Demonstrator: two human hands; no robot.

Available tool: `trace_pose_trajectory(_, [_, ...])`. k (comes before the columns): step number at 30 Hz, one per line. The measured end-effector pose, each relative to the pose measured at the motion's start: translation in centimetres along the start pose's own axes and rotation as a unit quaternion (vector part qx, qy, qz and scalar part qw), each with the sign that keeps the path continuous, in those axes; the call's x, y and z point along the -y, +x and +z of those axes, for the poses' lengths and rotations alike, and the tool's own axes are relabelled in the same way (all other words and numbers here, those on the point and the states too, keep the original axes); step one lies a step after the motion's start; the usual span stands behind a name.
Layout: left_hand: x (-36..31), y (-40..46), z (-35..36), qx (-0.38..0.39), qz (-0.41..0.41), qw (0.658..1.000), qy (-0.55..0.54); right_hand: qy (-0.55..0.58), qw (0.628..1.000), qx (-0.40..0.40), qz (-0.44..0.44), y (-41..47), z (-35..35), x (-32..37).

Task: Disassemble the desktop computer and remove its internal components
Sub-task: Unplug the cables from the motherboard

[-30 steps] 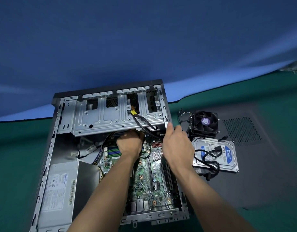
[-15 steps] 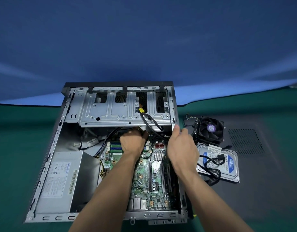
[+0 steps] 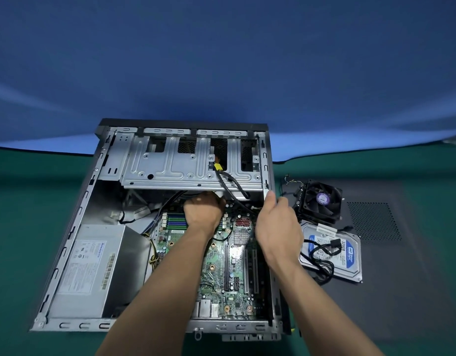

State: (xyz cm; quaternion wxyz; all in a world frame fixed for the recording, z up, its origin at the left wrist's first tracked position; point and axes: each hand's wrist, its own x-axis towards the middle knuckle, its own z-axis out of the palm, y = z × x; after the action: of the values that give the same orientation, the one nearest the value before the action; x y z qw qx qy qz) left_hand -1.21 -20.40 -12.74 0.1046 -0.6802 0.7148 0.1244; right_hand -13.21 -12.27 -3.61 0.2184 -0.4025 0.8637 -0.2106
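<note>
- Open computer case [image 3: 98, 201] lying flat at the middle of the green tabletop [image 3: 29, 201], circuit board [image 3: 221, 265] exposed inside.
- Left hand [image 3: 203, 210] curled, reaching under the metal drive cage [image 3: 185, 165]; held item hidden, so grip unclear.
- Right hand [image 3: 278, 227] gripping the case's right wall.
- Fan [image 3: 320, 200] and hard drive [image 3: 332, 253] on a dark panel [image 3: 401, 278] toward the tabletop's right edge.

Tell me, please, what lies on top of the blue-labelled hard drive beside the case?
On the hard drive lies a loose coil of black cable with a black plug at its end. The fan stands at its far edge. The cable hides parts of the blue label.
</note>
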Motion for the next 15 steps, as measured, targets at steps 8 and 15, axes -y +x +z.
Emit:
trace_pose_trajectory(8, [0.07,-0.26,0.59,-0.028,-0.034,0.997,-0.063,-0.001,1.0,-0.005,-0.004,0.14,0.28,-0.12])
trace_pose_trajectory(15, [0.15,-0.3,0.69,-0.031,-0.031,0.995,-0.085,0.0,1.0,-0.004,-0.009,0.08,0.27,-0.09])
